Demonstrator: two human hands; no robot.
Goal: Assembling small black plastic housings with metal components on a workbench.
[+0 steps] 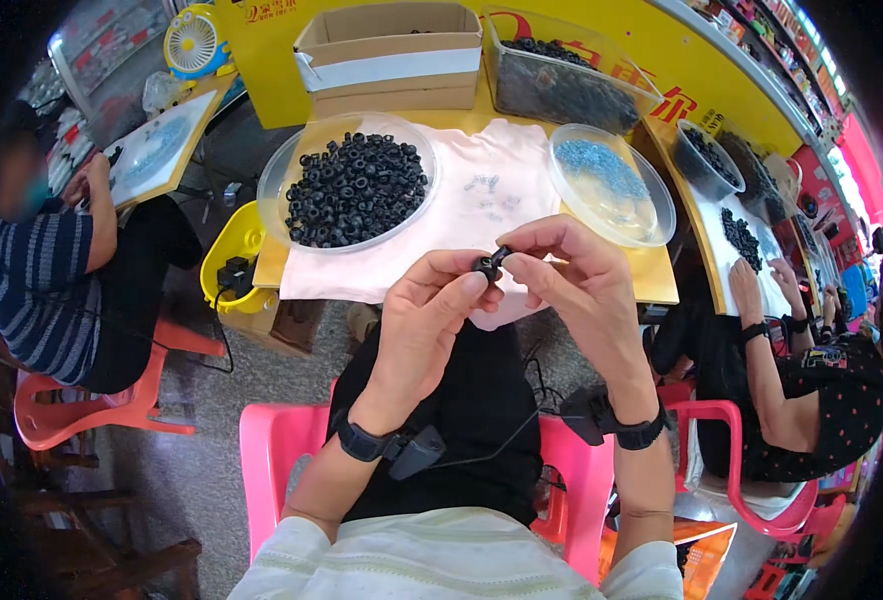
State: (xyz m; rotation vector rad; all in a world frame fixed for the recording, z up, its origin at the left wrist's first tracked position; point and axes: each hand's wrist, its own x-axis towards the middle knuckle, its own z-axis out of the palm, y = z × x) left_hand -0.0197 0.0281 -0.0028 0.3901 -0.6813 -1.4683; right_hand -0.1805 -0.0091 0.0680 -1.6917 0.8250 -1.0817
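Above the front edge of the pink cloth [487, 195], my two hands meet. My left hand [427, 315] pinches a small black ring-shaped part [485, 267] between thumb and fingers. Thumb and forefinger of my right hand [584, 285] close on another small dark piece [502, 255], right up against the ring; whether the two are joined I cannot tell. Beyond my left hand stands a round clear tub [272, 195] heaped with black ring-shaped parts [357, 190]. A second round clear tub [665, 215], holding small transparent bluish pieces [597, 168], sits beyond my right hand.
An open cardboard box [392, 85] and a clear bin [572, 95] of black parts line the table's back. A yellow basket [224, 240] with black items hangs at its left. One person [42, 260] works at left, another [792, 400] at right. A yellow fan [195, 42] stands far left.
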